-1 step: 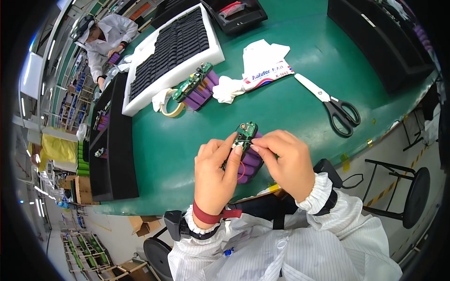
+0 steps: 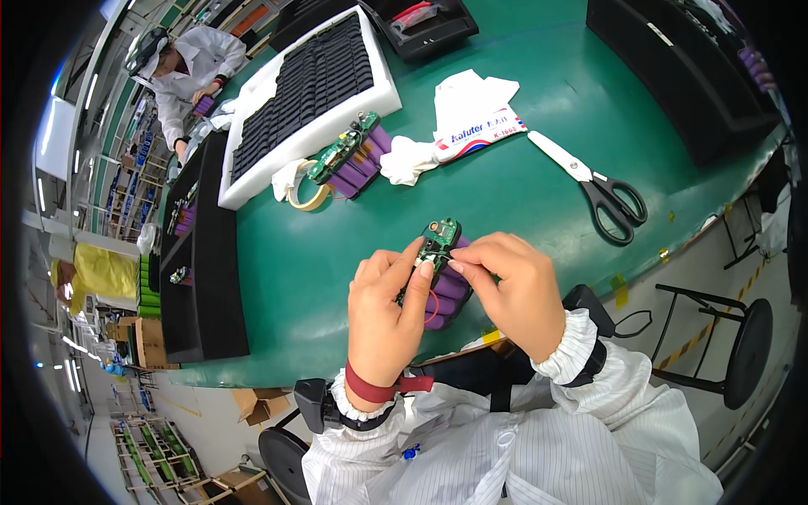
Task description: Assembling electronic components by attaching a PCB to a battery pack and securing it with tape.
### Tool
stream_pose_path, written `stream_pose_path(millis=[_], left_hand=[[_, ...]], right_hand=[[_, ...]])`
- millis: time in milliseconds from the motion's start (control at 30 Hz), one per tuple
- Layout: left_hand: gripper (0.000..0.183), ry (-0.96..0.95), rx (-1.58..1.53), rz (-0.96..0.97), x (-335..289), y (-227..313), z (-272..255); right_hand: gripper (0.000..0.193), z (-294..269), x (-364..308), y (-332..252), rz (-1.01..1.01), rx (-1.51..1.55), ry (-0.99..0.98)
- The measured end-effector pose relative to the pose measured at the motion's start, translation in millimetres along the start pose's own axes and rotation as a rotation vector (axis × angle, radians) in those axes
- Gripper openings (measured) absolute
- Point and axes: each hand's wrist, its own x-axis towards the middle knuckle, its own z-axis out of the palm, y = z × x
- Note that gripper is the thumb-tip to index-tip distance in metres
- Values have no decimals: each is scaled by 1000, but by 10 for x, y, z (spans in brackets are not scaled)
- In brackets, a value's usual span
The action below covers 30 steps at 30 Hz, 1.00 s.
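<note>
Centrally, battery pack, between left grip, right grip

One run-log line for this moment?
left hand: holds pack | right hand: at board edge | second pack: beside tape | scissors: right of hands

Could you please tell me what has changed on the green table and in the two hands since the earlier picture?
Nothing visibly moved, and nothing was taken hold of or let go. The left hand still holds the purple battery pack, and the fingertips of the right hand stay at its green circuit board. The scissors lie as before.
</note>
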Motion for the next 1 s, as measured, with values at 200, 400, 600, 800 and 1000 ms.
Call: stream_pose_path(millis=[200,400,600,800,1000], left_hand=[[29,-49,-108,-119,19,51,-2],[29,-55,-109,-138,18,27,-1],[30,-42,-124,-111,26,-33,-1],[27,-18,-123,-123,60,20,-5],[26,32,-124,-82,79,48,16]], right_hand=[[8,-2,-13,-7,120,103,7],[11,42,-12,-19,335,270,-25],[9,23,9,-57,220,118,-64],[11,53,-2,-99,192,86,-31],[13,21,17,-80,338,316,-95]])
